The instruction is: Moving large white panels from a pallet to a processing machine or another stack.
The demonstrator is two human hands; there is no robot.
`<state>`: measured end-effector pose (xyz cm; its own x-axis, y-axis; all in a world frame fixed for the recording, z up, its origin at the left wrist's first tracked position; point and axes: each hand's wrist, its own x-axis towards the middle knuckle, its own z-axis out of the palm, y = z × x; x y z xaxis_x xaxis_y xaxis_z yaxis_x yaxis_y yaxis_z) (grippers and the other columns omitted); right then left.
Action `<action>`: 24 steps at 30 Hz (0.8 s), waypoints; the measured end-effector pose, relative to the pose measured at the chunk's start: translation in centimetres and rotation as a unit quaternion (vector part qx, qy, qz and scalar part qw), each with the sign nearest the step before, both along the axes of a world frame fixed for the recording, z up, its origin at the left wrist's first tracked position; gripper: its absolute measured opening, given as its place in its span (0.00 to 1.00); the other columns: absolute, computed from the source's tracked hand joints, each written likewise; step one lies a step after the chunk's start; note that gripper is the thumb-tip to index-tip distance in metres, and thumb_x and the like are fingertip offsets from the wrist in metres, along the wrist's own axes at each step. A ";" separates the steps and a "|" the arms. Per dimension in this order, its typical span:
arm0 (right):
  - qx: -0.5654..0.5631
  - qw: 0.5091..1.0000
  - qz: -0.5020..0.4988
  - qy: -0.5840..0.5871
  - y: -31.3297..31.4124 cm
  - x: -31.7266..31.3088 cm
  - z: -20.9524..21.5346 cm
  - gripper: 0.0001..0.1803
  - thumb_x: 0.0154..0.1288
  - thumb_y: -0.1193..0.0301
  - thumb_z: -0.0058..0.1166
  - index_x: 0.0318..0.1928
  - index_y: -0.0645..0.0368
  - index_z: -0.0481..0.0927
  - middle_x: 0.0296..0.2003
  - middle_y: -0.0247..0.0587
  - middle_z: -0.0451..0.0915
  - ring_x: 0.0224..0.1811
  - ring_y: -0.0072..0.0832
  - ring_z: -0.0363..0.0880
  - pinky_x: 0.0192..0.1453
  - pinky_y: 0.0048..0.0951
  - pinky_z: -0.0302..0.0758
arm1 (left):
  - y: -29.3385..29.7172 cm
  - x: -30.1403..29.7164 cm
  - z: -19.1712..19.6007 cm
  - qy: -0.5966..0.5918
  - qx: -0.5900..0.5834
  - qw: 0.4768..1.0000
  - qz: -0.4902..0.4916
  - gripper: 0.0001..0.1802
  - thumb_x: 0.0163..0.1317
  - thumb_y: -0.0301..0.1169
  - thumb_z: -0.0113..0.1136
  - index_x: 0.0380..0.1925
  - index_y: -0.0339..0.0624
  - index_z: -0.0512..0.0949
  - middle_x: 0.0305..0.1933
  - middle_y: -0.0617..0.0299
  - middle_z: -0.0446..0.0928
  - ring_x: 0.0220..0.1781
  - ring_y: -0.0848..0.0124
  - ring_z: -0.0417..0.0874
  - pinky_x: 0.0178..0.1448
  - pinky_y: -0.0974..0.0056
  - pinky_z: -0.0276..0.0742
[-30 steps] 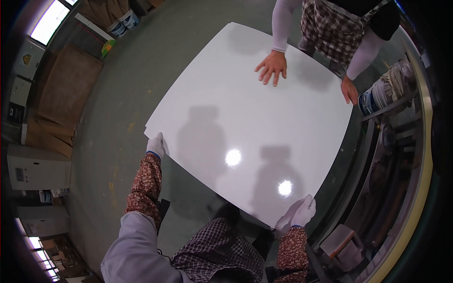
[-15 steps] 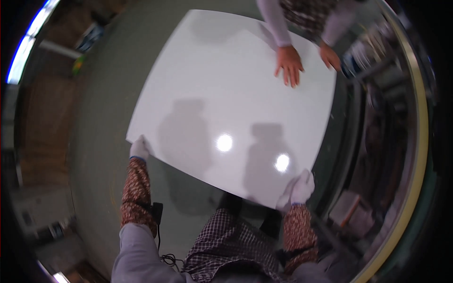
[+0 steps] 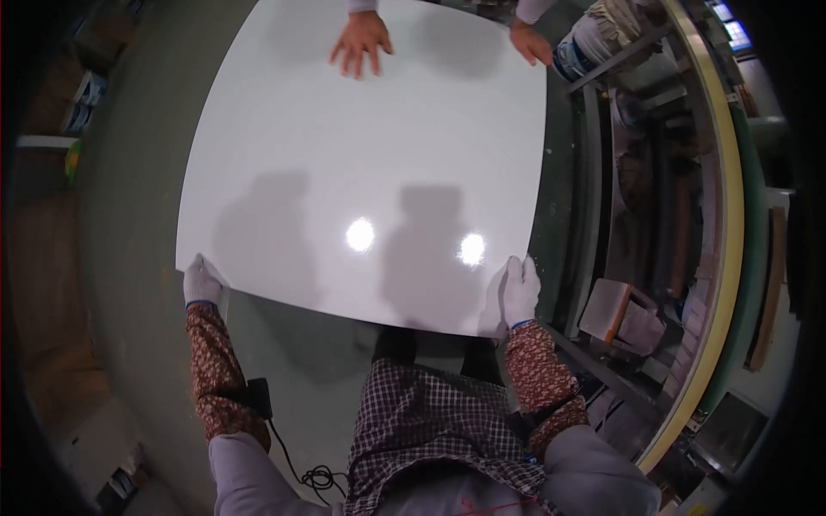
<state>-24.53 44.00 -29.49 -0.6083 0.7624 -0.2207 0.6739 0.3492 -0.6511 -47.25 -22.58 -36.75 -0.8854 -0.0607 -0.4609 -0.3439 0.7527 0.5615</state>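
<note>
OK, big white glossy panel [image 3: 370, 155] held flat over green floor [image 3: 129, 215]. Left hand [image 3: 200, 282], white glove, clamps near-left corner, fingers wrapped on the edge. Right hand [image 3: 519, 291], also gloved, grips near-right corner, thumb on top. Far edge: co-worker's bare hand [image 3: 361, 43] lies spread flat on the panel, their other hand [image 3: 529, 43] on the far-right corner. Left side open floor, plenty of room. Right edge runs close to a metal rack [image 3: 619, 172], tight. White bucket [image 3: 585, 47] beyond far-right corner, contents can't tell. Black box w/ cable [image 3: 258, 397] by left forearm.
</note>
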 end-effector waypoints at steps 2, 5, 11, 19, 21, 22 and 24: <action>-0.027 0.999 0.017 0.005 -0.3 0.1 0.0 0.26 0.80 0.56 0.50 0.63 0.66 0.78 0.53 0.65 0.85 0.57 0.61 0.83 0.63 0.48 0.76 | -0.2 -0.1 -1.9 -0.023 0.446 0.854 0.268 0.24 0.83 0.39 0.45 0.62 0.30 0.78 0.61 0.49 0.84 0.64 0.57 0.85 0.66 0.58 0.82; -0.090 0.995 -0.025 0.045 -1.0 -0.5 0.1 0.26 0.81 0.58 0.50 0.66 0.66 0.77 0.56 0.56 0.85 0.59 0.49 0.83 0.67 0.42 0.74 | -1.7 0.0 -3.1 0.112 -0.066 0.987 0.094 0.25 0.84 0.41 0.43 0.60 0.30 0.80 0.56 0.52 0.86 0.59 0.59 0.87 0.61 0.62 0.84; -0.072 0.997 -0.005 0.010 1.7 0.9 -1.5 0.25 0.81 0.59 0.52 0.64 0.68 0.79 0.57 0.52 0.85 0.60 0.39 0.82 0.67 0.38 0.73 | 6.1 -0.7 1.5 -0.042 0.535 0.700 0.471 0.15 0.80 0.38 0.55 0.51 0.36 0.81 0.45 0.56 0.85 0.48 0.63 0.87 0.52 0.61 0.85; -0.150 0.988 0.011 -0.036 0.8 4.7 -0.1 0.29 0.82 0.59 0.51 0.69 0.71 0.75 0.62 0.48 0.82 0.63 0.33 0.79 0.71 0.34 0.71 | 2.9 -1.0 1.7 0.105 -0.053 0.914 0.387 0.47 0.62 0.54 0.72 0.70 0.28 0.71 0.65 0.42 0.80 0.68 0.51 0.81 0.72 0.51 0.77; -0.176 0.982 0.019 -0.069 0.1 5.2 1.4 0.32 0.82 0.56 0.52 0.71 0.72 0.73 0.65 0.49 0.80 0.66 0.34 0.77 0.73 0.34 0.69 | 3.5 -0.6 2.8 0.179 -0.200 0.909 0.320 0.49 0.63 0.55 0.71 0.72 0.28 0.70 0.68 0.39 0.79 0.71 0.50 0.80 0.74 0.52 0.75; -0.175 0.982 0.016 -0.068 0.7 6.5 0.3 0.32 0.82 0.56 0.52 0.71 0.72 0.73 0.65 0.49 0.80 0.66 0.34 0.77 0.73 0.34 0.69 | 4.0 -1.1 4.1 0.139 -0.185 0.938 0.257 0.49 0.63 0.56 0.69 0.74 0.29 0.69 0.71 0.39 0.77 0.73 0.49 0.78 0.76 0.54 0.73; -0.214 0.975 -0.029 -0.046 0.1 6.9 -0.5 0.35 0.83 0.54 0.51 0.73 0.74 0.71 0.68 0.49 0.78 0.69 0.35 0.75 0.75 0.32 0.67 | 3.8 -1.3 5.7 0.103 -0.180 0.959 0.193 0.50 0.64 0.57 0.68 0.76 0.31 0.68 0.73 0.38 0.76 0.76 0.49 0.77 0.78 0.55 0.71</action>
